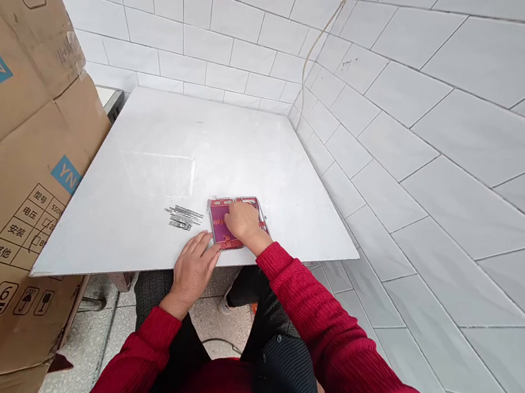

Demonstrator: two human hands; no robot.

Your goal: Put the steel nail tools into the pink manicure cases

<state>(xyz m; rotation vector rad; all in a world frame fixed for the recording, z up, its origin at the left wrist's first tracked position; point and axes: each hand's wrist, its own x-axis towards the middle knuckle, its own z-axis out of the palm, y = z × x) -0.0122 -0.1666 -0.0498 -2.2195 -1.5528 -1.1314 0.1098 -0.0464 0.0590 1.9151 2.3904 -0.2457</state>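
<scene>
An unfolded small case [220, 222] with a purple and red lining lies near the front edge of the white table. My right hand [242, 221] is over its middle with the fingers curled down; whatever they pinch is hidden. At the case's near left corner rests my left hand [194, 266], fingers stretched out on the table edge, the fingertips close to or touching the case. Left of the case is a small pile of thin metal tools [182, 216], too small to name one by one. A few shiny pieces show in the case's right half, partly behind my right hand.
The white tabletop [245, 146] reaches back to a tiled wall [247, 51]. Another tiled wall [452, 155] runs along the right. Large cardboard boxes [8, 165] stand close on the left. A cable [313, 50] hangs in the back corner.
</scene>
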